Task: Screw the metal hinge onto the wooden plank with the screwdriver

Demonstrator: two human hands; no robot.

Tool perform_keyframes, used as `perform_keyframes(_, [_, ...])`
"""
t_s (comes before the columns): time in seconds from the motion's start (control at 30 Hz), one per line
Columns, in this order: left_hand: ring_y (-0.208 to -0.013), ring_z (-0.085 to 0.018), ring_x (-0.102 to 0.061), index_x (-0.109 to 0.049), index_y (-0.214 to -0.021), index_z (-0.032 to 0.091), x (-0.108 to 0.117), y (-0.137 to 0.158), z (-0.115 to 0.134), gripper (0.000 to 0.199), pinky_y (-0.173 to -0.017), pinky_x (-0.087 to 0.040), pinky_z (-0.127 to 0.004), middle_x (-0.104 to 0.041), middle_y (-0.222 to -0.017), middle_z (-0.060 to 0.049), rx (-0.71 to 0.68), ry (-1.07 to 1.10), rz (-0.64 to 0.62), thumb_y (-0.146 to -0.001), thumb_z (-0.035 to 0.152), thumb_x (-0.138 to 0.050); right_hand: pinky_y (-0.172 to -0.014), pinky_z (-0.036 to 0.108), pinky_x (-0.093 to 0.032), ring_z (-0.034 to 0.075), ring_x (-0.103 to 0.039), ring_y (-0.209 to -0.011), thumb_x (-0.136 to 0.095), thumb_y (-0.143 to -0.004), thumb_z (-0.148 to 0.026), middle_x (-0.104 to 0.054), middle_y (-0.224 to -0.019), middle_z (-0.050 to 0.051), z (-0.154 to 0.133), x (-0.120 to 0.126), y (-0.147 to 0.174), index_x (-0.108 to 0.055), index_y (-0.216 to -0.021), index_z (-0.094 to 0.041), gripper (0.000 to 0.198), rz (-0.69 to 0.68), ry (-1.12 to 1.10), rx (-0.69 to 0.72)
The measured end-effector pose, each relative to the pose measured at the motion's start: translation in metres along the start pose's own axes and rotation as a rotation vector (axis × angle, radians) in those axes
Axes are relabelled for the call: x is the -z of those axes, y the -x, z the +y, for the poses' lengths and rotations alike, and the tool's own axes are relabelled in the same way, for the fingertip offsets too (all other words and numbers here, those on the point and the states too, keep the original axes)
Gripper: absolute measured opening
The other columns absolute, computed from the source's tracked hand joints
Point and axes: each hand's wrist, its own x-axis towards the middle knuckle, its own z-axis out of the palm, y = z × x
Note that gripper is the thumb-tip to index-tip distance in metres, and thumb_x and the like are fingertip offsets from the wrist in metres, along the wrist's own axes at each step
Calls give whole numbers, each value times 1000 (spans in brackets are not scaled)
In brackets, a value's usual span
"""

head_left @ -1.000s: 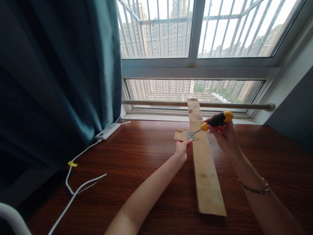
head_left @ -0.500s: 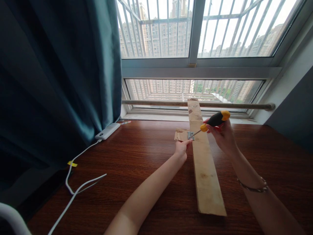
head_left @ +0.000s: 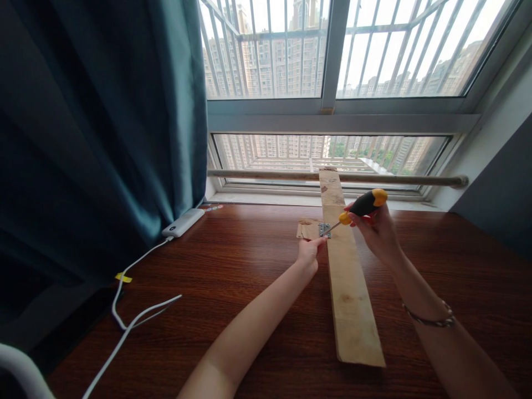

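Note:
A black and yellow screwdriver [head_left: 366, 204] is gripped in my right hand [head_left: 380, 230], slanting down to the left. Its tip meets a small metal hinge [head_left: 325, 230], where I cannot make out a screw. The hinge lies across the joint between a long wooden board [head_left: 351, 299] and a short wooden piece [head_left: 307, 228] on its left. My left hand [head_left: 308, 254] is closed, its fingertips pinched at the near edge of the hinge.
The brown table [head_left: 249, 288] carries a white power bank [head_left: 183, 223] with a white cable [head_left: 133, 322] at left. A blue curtain [head_left: 166, 111] hangs beside it. Beyond the table's far edge, a rail [head_left: 390, 179] runs before the window, and the long board reaches toward it.
The screwdriver handle and my right hand have shifted very slightly to the left. My left hand, the hinge and the boards stay in place.

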Motion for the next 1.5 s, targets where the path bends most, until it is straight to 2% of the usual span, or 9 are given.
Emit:
perform_keyframes(0.27, [-66,-11,-64,-64,-75,13,-1,2,0,29,-65,-53,-20,-68,-73,-3,-14,-6,1,-55,-7,-71,-43,30,-51,19,-63,-52,-79,-57,-51,-68,-77,3,5,-3,2,-52,-90,-20,52,190,173,-135])
perform_keyframes(0.37, [-65,-10,-64,-64,-77,13,-1,2,-1,29,-65,-52,-20,-69,-74,-3,-10,-6,8,-57,-7,-70,-37,26,-49,16,-62,-47,-79,-57,-52,-69,-78,4,-6,1,-1,-52,-91,-20,54,88,15,-232])
perform_keyframes(0.57, [-65,-10,-63,-64,-77,12,1,-1,-3,30,-63,-50,-18,-69,-78,-5,-19,5,-22,-56,-7,-72,-60,39,-60,21,-69,-63,-82,-54,-48,-69,-96,8,-23,11,-5,-53,-101,-21,62,-101,-236,-325])
perform_keyframes(0.8, [-54,-7,-58,-61,-70,12,1,-1,0,22,-53,-46,-16,-64,-65,-1,13,0,13,-57,-5,-67,-43,33,-52,23,-64,-47,-78,-52,-58,-66,-58,4,1,-4,3,-61,-75,-16,51,179,251,-237])
perform_keyframes(0.9, [-52,-7,-57,-61,-67,12,0,0,0,20,-52,-45,-16,-63,-62,-1,14,11,28,-57,-4,-65,-45,32,-51,23,-63,-45,-76,-56,-58,-64,-51,3,4,-10,6,-60,-68,-17,45,273,321,-218])
perform_keyframes(1.13, [-52,-8,-56,-58,-59,12,0,2,1,15,-54,-45,-18,-61,-57,0,2,20,33,-55,-2,-63,-39,29,-53,19,-65,-46,-79,-57,-50,-72,-86,11,-7,-8,1,-61,-78,-14,45,159,-11,-328])
perform_keyframes(1.3, [-51,-7,-55,-56,-55,12,-1,3,3,14,-55,-45,-17,-60,-55,-1,18,-1,21,-57,-1,-62,-57,39,-62,23,-70,-59,-85,-49,-42,-72,-88,8,-18,-1,-3,-59,-82,-16,49,37,-251,-431])
perform_keyframes(1.4, [-52,-7,-56,-57,-56,12,-1,3,4,14,-55,-45,-17,-60,-56,-1,19,3,25,-59,-1,-61,-52,38,-60,25,-69,-57,-83,-51,-47,-72,-78,7,-14,-1,-1,-60,-81,-16,49,68,-116,-382])
perform_keyframes(1.5, [-51,-7,-56,-57,-58,12,-1,3,4,14,-54,-45,-16,-60,-56,0,18,6,35,-60,-1,-60,-49,36,-56,25,-67,-53,-78,-56,-53,-69,-62,4,-6,-4,3,-59,-79,-17,46,192,228,-236])
